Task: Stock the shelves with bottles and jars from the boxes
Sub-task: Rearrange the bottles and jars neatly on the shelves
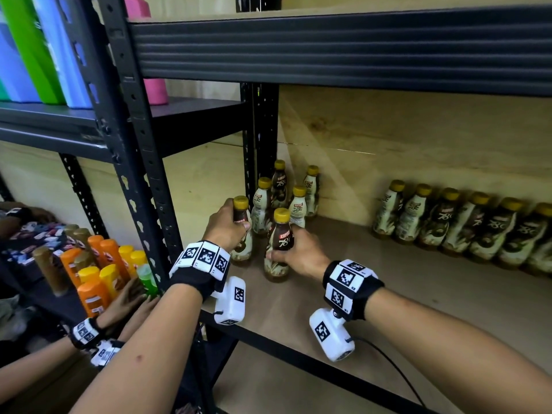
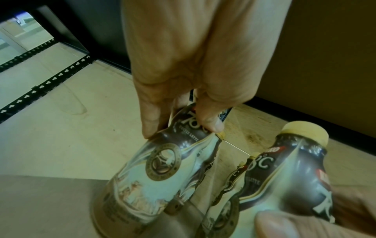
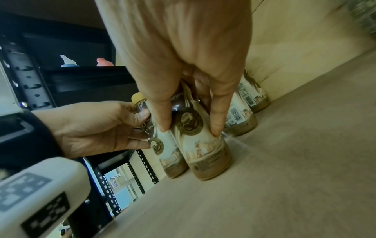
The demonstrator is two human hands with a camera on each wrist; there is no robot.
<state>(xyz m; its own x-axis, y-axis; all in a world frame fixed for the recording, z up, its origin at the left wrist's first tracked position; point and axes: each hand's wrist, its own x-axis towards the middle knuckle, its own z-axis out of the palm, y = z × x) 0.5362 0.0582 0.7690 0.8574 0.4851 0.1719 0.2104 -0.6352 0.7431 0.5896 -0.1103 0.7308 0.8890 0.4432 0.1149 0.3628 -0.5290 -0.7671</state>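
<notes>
Two coffee bottles with yellow caps stand at the left end of the wooden shelf board (image 1: 388, 294). My left hand (image 1: 227, 227) grips the left bottle (image 1: 241, 228) round its upper body, fingers curled over the label. My right hand (image 1: 294, 252) grips the right bottle (image 1: 279, 246) at its middle. The left wrist view has the left bottle (image 2: 154, 173) under my fingers, the right bottle (image 2: 289, 173) beside it. Seen from the right wrist, both bottles (image 3: 203, 141) rest upright on the board, close together. Several more such bottles (image 1: 283, 192) stand just behind them.
A row of the same bottles (image 1: 460, 222) lines the back wall at the right. A black upright post (image 1: 140, 162) stands left of my left hand. The neighbouring rack holds orange and yellow bottles (image 1: 98, 270), where another person's hands (image 1: 131, 300) work.
</notes>
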